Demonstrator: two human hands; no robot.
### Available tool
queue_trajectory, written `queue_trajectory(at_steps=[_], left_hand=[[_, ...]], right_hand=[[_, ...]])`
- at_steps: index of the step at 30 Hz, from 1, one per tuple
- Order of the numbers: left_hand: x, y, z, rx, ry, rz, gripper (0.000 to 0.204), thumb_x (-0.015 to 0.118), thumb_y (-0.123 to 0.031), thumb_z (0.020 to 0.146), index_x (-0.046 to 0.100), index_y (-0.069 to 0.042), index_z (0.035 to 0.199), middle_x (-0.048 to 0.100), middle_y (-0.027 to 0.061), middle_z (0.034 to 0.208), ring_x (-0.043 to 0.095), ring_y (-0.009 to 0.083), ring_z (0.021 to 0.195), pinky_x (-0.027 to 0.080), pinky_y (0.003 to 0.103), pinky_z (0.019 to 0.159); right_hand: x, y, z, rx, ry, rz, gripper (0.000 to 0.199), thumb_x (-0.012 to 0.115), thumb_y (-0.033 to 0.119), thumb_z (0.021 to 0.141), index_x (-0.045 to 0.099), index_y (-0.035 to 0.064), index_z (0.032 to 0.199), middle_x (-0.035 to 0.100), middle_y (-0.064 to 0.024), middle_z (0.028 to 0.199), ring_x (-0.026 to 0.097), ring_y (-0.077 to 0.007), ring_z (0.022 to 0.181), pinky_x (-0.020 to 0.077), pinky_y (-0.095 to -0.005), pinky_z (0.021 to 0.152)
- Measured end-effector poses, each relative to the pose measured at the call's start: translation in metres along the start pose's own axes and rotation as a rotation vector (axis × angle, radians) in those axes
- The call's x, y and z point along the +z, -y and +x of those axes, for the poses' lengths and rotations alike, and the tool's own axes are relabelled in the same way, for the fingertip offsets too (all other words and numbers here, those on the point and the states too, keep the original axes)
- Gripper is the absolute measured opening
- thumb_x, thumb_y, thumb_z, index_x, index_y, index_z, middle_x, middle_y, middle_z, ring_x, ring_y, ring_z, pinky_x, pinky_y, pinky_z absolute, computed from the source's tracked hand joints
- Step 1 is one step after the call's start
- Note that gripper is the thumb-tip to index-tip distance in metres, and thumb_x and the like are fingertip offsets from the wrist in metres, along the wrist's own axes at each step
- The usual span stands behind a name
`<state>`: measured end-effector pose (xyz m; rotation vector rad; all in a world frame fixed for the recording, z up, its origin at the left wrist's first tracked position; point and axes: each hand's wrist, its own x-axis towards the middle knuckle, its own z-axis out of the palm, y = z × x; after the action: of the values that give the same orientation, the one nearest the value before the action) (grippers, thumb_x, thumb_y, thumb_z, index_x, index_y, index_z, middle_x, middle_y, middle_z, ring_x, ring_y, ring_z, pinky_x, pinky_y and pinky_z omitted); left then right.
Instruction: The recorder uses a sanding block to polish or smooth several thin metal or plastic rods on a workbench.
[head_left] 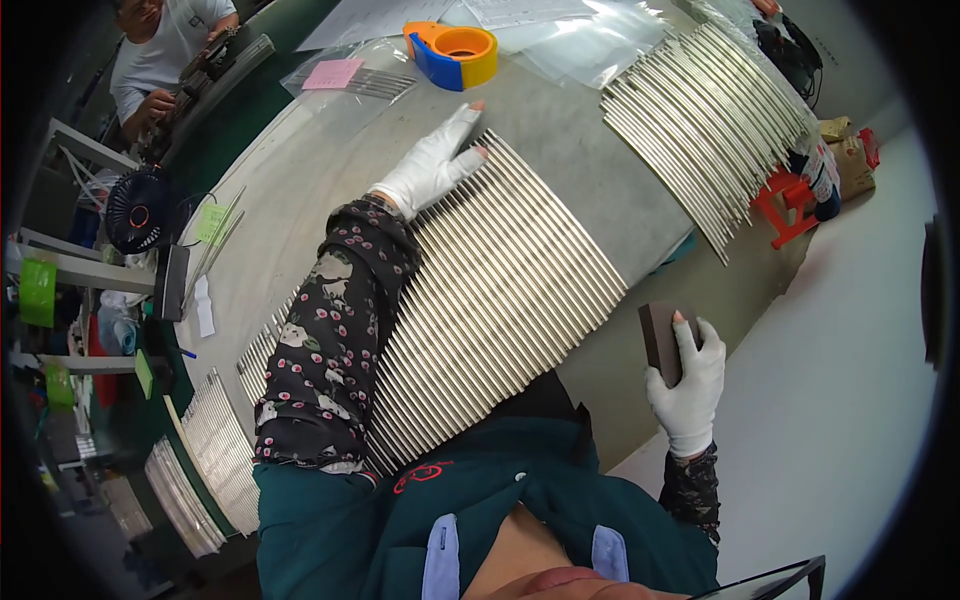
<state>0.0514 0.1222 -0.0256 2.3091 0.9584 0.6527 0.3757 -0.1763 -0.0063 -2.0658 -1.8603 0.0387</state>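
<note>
A broad row of thin, shiny metal rods (pixel 500 270) lies side by side on the grey table in front of me. Across its left part stretches my left arm in a patterned sleeve. My left hand (pixel 432 165), in a white glove with bare fingertips, is open at the far left end of the row, its thumb and fingers apart. Off the table's right side, my right hand (pixel 692 385), gloved the same way, grips a dark brown rectangular block (pixel 662 340), perhaps a sanding block. The block is apart from the rods.
Another bundle of metal rods (pixel 700 120) lies at the far right, and more rods (pixel 215 440) at the near left. An orange and blue tape dispenser (pixel 455 55) stands at the back beside plastic bags. At left is a black fan (pixel 140 210). Another person (pixel 165 60) sits far left.
</note>
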Motion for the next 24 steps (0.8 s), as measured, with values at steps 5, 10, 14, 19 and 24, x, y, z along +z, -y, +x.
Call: queue_trajectory(at_steps=[5,10,14,19,24], left_hand=[[0.019,0.031,0.008,0.108,0.108,0.184,0.075,0.037,-0.056,0.104,0.026,-0.007,0.159,0.031,0.0176,0.163,0.024,0.0324,0.152,0.013,0.04,0.125],[0.03,0.026,0.01,0.085,0.138,0.038,0.078,0.039,-0.059,0.103,0.026,-0.008,0.16,0.032,0.0134,0.163,0.025,0.032,0.152,0.016,0.039,0.124],[0.03,0.024,0.011,0.089,0.176,-0.094,0.082,0.042,-0.062,0.1,0.025,-0.007,0.16,0.033,0.0116,0.163,0.027,0.0305,0.152,0.017,0.038,0.124],[0.036,0.004,0.009,0.11,0.142,0.22,0.079,0.042,-0.061,0.1,0.032,-0.007,0.157,0.034,0.0153,0.161,0.027,0.0346,0.151,0.016,0.046,0.124],[0.063,-0.036,-0.006,0.316,0.23,0.599,0.077,0.04,-0.063,0.098,0.041,-0.008,0.151,0.034,0.0189,0.16,0.028,0.0394,0.149,0.015,0.057,0.122]], right_hand=[[0.024,-0.019,0.006,0.014,0.0,0.009,0.074,0.076,0.016,0.064,0.059,0.0084,0.136,0.051,-0.0248,0.129,0.053,-0.0394,0.112,0.0481,-0.0463,0.097],[0.032,-0.031,0.009,0.027,0.025,0.014,0.074,0.077,0.016,0.064,0.059,0.0094,0.136,0.051,-0.0239,0.129,0.054,-0.039,0.111,0.0483,-0.0462,0.097],[0.036,-0.032,0.012,0.035,0.022,0.032,0.074,0.077,0.016,0.064,0.059,0.0102,0.135,0.051,-0.0229,0.13,0.054,-0.0385,0.111,0.0485,-0.046,0.097],[0.033,-0.022,0.007,-0.126,0.037,0.054,0.075,0.078,0.017,0.062,0.059,0.0127,0.135,0.05,-0.0212,0.132,0.053,-0.0375,0.111,0.0479,-0.0453,0.095],[0.025,-0.015,0.004,-0.291,0.091,0.097,0.077,0.078,0.017,0.059,0.06,0.0168,0.134,0.048,-0.02,0.136,0.051,-0.0373,0.112,0.0454,-0.0463,0.093]])
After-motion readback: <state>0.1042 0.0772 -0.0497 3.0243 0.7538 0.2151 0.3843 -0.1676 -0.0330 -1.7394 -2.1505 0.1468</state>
